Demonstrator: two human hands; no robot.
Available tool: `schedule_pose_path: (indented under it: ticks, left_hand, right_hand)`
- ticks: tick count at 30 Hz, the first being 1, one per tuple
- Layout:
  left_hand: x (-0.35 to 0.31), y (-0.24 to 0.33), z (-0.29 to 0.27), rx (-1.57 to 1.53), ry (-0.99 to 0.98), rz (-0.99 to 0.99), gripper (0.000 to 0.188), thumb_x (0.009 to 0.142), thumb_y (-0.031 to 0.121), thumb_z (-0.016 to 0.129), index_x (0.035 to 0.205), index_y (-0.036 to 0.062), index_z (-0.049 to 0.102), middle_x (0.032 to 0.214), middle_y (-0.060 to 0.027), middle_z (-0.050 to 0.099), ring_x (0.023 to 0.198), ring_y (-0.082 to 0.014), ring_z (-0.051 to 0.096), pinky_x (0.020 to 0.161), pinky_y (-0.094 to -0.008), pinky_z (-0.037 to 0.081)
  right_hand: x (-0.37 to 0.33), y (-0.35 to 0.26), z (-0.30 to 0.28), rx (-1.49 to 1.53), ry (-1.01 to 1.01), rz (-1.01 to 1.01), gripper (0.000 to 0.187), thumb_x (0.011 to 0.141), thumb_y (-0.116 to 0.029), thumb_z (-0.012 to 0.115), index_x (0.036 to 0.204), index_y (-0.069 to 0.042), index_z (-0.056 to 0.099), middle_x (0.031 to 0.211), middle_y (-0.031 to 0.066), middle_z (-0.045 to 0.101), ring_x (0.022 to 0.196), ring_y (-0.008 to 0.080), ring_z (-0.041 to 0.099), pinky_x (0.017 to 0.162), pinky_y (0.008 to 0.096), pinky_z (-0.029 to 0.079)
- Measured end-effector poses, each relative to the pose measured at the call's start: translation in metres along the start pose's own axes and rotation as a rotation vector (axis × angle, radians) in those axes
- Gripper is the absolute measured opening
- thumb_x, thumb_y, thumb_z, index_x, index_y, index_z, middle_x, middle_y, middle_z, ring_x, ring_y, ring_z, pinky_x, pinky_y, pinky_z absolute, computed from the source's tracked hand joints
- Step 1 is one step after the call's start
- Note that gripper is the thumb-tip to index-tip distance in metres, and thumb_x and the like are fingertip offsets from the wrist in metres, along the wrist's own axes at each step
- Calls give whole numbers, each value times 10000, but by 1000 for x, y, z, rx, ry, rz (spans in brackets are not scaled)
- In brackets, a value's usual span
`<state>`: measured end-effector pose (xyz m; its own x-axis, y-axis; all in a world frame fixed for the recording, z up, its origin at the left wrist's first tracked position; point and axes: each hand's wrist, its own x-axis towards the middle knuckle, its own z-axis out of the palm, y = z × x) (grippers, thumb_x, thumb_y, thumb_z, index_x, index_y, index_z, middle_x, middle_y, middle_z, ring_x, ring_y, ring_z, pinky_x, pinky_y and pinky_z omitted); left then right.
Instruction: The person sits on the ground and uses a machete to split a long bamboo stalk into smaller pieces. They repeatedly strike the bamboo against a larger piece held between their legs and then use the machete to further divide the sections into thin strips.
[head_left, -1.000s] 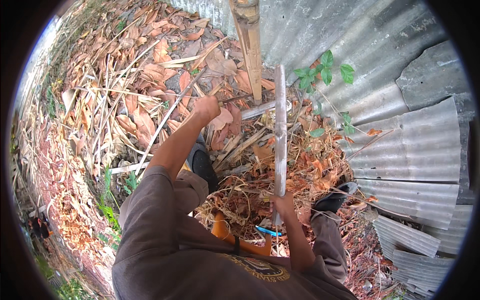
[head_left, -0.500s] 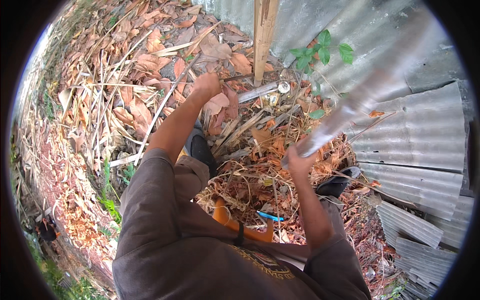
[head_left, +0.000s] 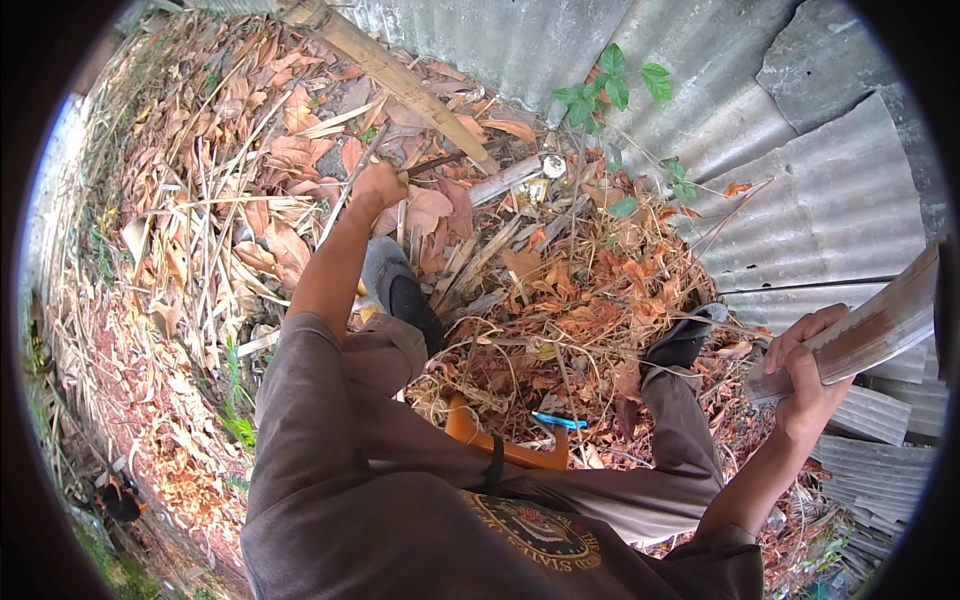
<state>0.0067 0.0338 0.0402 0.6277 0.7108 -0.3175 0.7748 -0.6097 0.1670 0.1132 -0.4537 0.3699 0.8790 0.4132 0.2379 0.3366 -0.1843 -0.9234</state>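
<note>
My left hand [head_left: 378, 187], closed, grips a dark, narrow blade-like tool [head_left: 435, 162] with a light-brown handle end. It reaches toward the foot of a tilted bamboo pole [head_left: 400, 85]; whether they touch I cannot tell. At the right, my right hand [head_left: 808, 378] is closed round the lower end of a thick grey-brown pole [head_left: 880, 325], which looks like weathered bamboo. Its far end runs out of view.
Corrugated metal sheets [head_left: 800, 235] wall off the right and back. A green-leaved plant [head_left: 612, 88] grows against them. Dry leaves [head_left: 285, 235] cover the ground. Between my legs lie an orange curved object [head_left: 520, 455] with a black band and a small blue object [head_left: 558, 420].
My right hand has swung right and down with the grey-brown pole. The bamboo pole's top has tipped left. My left hand has shifted slightly left and lower, still holding the blade-like tool.
</note>
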Motion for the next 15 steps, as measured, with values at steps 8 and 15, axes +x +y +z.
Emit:
schedule_pose_path:
  ticks: [8, 15]
  left_hand:
    - [-10, -43, -19, 173, -30, 61, 370, 728, 278, 645, 1004, 36, 688, 1051, -225, 662, 1002, -353, 645, 889, -431, 511]
    - [-14, 8, -33, 173, -8, 98, 342, 749, 273, 651, 989, 33, 693, 1033, -208, 673, 999, -335, 651, 873, -423, 519]
  right_hand:
    - [-65, 64, 68, 140, -64, 350, 53, 696, 54, 561, 701, 4, 545, 580, 31, 554, 481, 107, 534, 446, 251, 411]
    - [-82, 103, 66, 53, -188, 564, 86, 701, 45, 580, 761, 5, 535, 570, 19, 544, 472, 91, 524, 438, 251, 410]
